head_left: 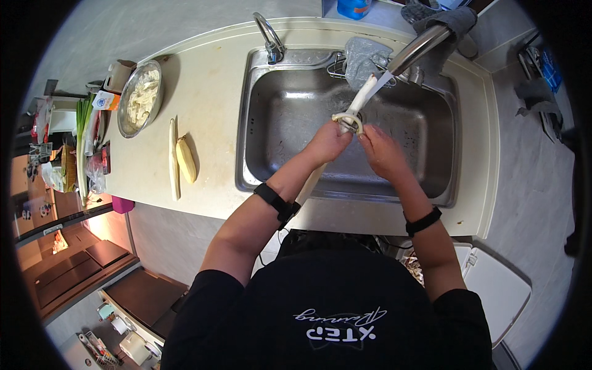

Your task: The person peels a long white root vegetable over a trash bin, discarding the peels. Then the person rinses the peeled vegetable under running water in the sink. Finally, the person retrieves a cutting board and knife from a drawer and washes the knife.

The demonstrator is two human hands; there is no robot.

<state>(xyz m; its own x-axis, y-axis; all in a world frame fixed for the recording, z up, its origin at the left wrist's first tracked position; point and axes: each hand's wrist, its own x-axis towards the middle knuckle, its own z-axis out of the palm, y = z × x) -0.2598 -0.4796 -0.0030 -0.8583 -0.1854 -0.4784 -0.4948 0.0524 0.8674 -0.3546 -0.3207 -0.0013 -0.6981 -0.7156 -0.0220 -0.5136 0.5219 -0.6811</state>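
My left hand [330, 142] is closed around a long, pale, slender stalk [364, 92] that slants over the sink [283, 154] from beneath the upper-right faucet [419, 46], whose outflow runs beside it. A curved pale loop [347, 118], possibly peel, crosses the stalk at my fingers. My right hand [385, 154] is closed at that loop's right end; exactly what it grips is unclear. On the counter to the left lie another long pale stalk [174, 160] and a shorter, thicker yellowish piece [185, 160], side by side.
A steel bowl of pale pieces [140, 102] stands at the counter's left, near green onions [82, 142]. A smaller faucet [269, 37], a wire rack with a plastic bag [364, 55] and a blue container [353, 7] are behind the sink. An open white bin [499, 290] is below right.
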